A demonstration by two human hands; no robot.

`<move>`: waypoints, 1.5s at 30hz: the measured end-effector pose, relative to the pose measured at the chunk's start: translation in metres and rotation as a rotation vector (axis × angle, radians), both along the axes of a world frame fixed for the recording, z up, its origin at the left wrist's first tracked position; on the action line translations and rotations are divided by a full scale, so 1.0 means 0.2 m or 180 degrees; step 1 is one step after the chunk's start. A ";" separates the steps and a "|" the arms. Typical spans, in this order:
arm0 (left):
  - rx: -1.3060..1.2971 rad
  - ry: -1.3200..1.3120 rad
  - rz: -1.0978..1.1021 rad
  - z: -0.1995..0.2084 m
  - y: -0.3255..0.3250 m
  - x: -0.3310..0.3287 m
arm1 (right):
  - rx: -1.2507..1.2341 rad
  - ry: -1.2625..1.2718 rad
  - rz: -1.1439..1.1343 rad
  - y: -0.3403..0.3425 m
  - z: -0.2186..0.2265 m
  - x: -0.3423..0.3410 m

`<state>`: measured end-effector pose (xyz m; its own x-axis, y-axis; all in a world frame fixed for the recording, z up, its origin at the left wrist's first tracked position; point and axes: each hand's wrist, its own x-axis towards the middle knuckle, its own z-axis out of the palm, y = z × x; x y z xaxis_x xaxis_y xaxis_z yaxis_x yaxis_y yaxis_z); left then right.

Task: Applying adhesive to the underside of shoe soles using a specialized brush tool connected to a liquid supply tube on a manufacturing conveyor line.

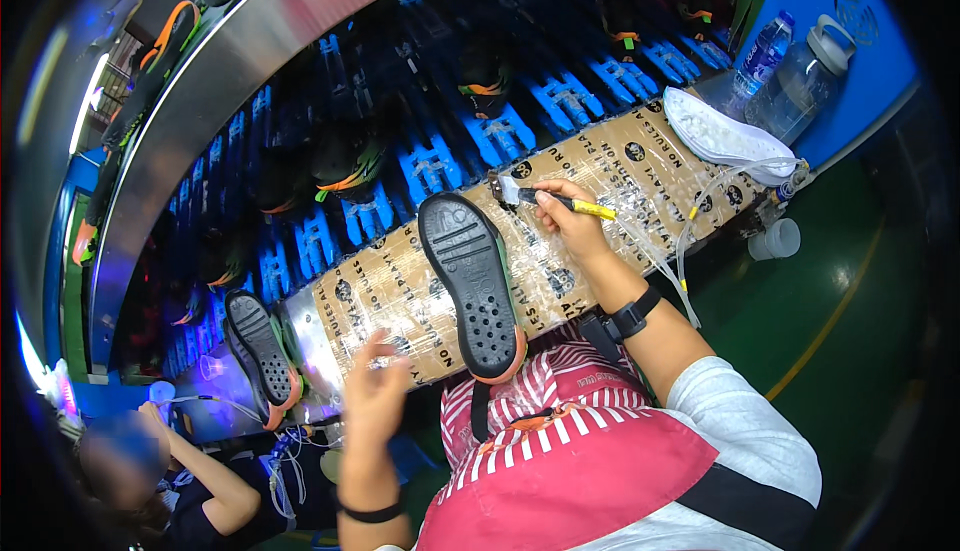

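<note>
My right hand [572, 219] grips a glue brush [545, 198] with a dark handle and a yellow end. Its pale bristles point left, by a small dark patch on the cardboard-covered bench [600, 166]. Just left of the brush, a black shoe sole [470, 276] lies lengthwise across the bench. It has round holes at its near end and a green and orange edge. Left of this sole, my left hand [378, 386] is blurred by motion over the bench's near edge. Its fingers look apart, with nothing seen in them.
Another black sole [262, 356] lies at the left. Beyond the bench, blue holders [500, 136] line a conveyor with dark shoe uppers. A white sole [725, 136], a water bottle [765, 53] and a clear jug [805, 76] stand right. A co-worker [195, 471] sits lower left.
</note>
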<state>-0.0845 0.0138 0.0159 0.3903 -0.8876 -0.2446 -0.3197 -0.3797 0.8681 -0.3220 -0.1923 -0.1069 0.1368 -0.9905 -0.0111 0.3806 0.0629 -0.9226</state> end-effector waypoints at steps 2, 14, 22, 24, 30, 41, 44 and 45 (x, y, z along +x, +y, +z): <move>0.0202 -0.0040 -0.0329 -0.26 0.01 -0.13 | -0.0018 -0.0088 0.0082 0.00 0.01 0.01; 0.0495 0.3576 0.0897 -0.26 0.04 -0.16 | -0.0082 0.0039 -0.0074 0.00 -0.03 -0.01; -0.0101 0.5934 0.0332 -0.42 0.10 -0.25 | -0.0146 0.0032 -0.0231 0.03 0.00 -0.03; 0.0026 0.5791 -0.0509 -0.40 0.08 -0.26 | 0.0009 -0.0070 -0.0321 0.05 0.03 -0.04; -0.0192 0.4962 -0.0357 -0.42 0.10 -0.24 | -0.0118 -0.0357 -0.0012 0.17 0.31 -0.05; -0.0785 0.5130 0.0155 -0.51 0.12 -0.20 | -0.2396 0.1122 0.0705 0.53 0.74 0.24; -0.0684 0.5047 0.0340 -0.50 0.11 -0.23 | -0.3296 0.1688 -0.0090 0.51 0.73 0.34; -0.0657 0.5102 0.0475 -0.48 0.11 -0.24 | -0.3388 0.1808 -0.0227 0.52 0.73 0.37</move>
